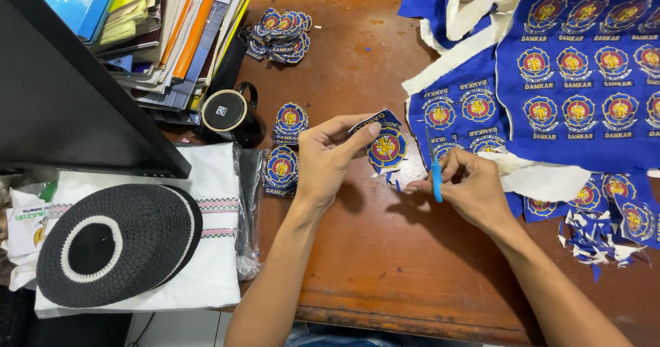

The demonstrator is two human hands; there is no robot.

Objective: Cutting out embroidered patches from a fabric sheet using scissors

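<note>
My left hand (pixel 327 156) pinches a blue embroidered patch (pixel 386 148) with a round red-and-yellow emblem, held above the wooden table (pixel 385 264); white backing hangs from its lower edge. My right hand (pixel 473 187) grips small blue-handled scissors (pixel 434 172), their blades pointing up beside the patch's right edge. A large blue fabric sheet (pixel 584 86) carrying several uncut emblems lies to the right of both hands.
Stacks of cut patches (pixel 280 36) (pixel 291 121) (pixel 280 170) lie left of my hands. Fabric scraps (pixel 597 240) sit at the right. A black mug (pixel 230 113), piled books (pixel 172 31), a black monitor (pixel 62 99) and a black-and-white knitted cap (pixel 113 240) on folded white cloth fill the left.
</note>
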